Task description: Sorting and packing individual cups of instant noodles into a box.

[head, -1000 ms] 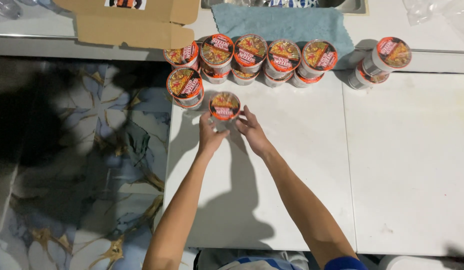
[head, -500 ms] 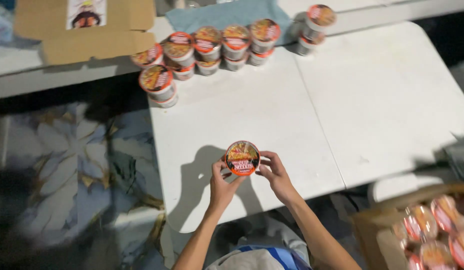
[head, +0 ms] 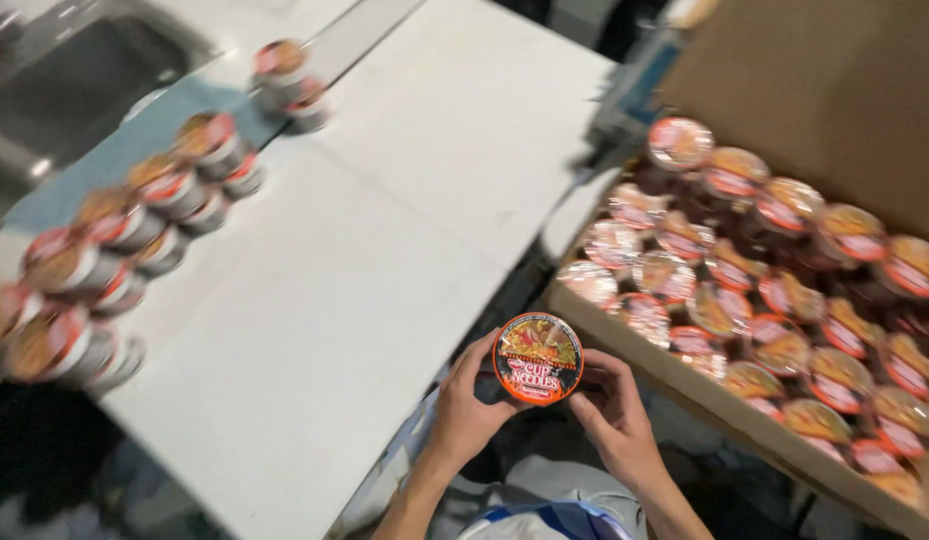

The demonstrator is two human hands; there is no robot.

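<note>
Left hand [head: 467,412] and right hand [head: 613,420] fingers clamped on noodle cup [head: 538,357]; cardboard box [head: 785,130] of cups, apparently shrink-wrapped, right.

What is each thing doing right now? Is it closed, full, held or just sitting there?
Noodle cup: lid sealed, held between both hands.
Left hand: gripping the cup's side.
Right hand: gripping the other side.
Cardboard box: open, full of cups.
Cups on table: stacked, sealed, untouched.
</note>
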